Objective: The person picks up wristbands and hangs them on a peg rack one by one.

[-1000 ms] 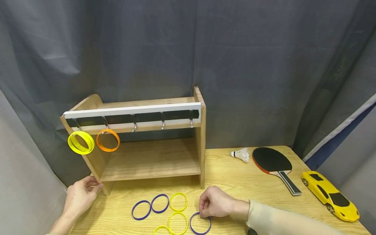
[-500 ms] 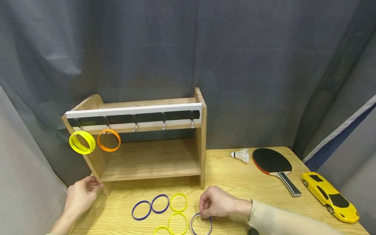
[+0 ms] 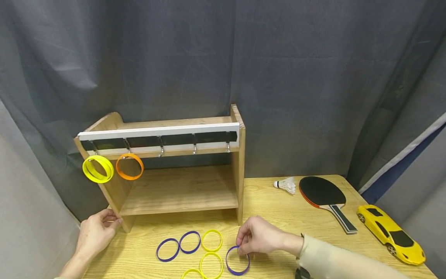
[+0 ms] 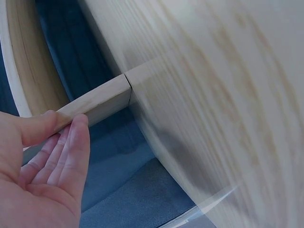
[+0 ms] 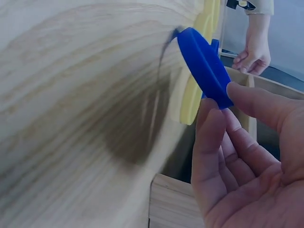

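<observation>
My right hand pinches a blue ring between thumb and fingertips at the table's front. In the right wrist view the ring stands tilted, its far edge close to the wood surface. My left hand grips the lower front edge of the left side board of a small wooden rack; the left wrist view shows thumb and fingers on either side of that board. On the rack's leftmost hook hang yellow rings, and an orange ring is on the hook beside it. Three more hooks are bare.
Left of the held ring lie two more blue rings and several yellow rings. A shuttlecock, a table tennis bat and a yellow toy car lie to the right. Grey curtains close off the back.
The blue ring first lay on the table under my right fingertips; its near-hand edge has risen with the hand, which shifted slightly upward. My left hand stays on the rack.
</observation>
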Motion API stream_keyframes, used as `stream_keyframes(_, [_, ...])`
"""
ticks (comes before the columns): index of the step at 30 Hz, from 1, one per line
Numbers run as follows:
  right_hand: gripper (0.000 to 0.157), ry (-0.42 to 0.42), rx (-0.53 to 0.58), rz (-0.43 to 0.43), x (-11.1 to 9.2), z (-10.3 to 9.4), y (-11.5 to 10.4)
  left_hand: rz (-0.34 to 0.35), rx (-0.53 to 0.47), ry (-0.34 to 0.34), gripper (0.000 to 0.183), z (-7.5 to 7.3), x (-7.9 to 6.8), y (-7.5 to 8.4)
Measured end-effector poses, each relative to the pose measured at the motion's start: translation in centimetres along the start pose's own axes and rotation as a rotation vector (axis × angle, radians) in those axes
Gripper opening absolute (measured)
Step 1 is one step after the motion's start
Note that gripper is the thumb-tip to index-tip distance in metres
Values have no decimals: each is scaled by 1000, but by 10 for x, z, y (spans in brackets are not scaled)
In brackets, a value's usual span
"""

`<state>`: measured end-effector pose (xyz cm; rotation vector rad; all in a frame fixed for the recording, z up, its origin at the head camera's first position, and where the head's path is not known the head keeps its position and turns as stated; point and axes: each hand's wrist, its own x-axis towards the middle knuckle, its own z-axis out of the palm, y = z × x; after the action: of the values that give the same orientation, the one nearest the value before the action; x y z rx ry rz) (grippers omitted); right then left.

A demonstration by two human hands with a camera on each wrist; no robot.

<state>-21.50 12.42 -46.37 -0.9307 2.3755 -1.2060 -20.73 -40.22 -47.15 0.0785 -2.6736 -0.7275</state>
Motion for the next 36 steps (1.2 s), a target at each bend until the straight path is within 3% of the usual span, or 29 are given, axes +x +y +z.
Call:
stream_keyframes(15, [10,71,-17,-49,7,-14,-19,19,5,18,12,0,0,0])
stream_keyframes(36, [12,170,53,-116,28,-10,-59,25,-4,38,14,3,1,-2])
